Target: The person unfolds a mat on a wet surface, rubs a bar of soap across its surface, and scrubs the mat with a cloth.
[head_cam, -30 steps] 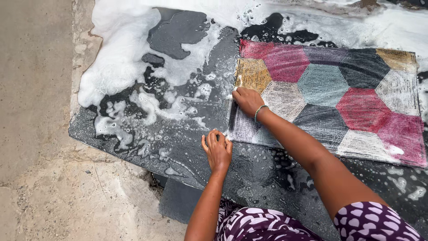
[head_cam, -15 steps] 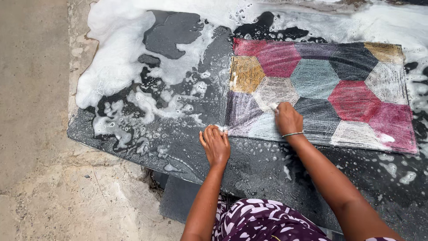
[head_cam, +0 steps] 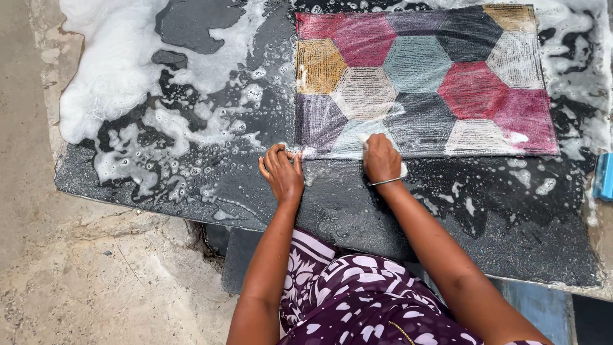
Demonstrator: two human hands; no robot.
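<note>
A wet mat with coloured hexagon patches lies flat on a dark stone slab covered in soap suds. My left hand presses its fingers on the mat's near left corner. My right hand, with a thin bangle at the wrist, is closed on a small white scrubber at the mat's near edge; most of the scrubber is hidden under the hand.
Thick white foam spreads over the slab's far left. Bare concrete ground lies left and below. A blue object sits at the right edge. My patterned purple garment fills the bottom middle.
My right hand has drawn the scrubber from the mat's left edge towards its near edge. The left hand stays at the near corner. The camera view has shifted, so the mat sits higher in frame.
</note>
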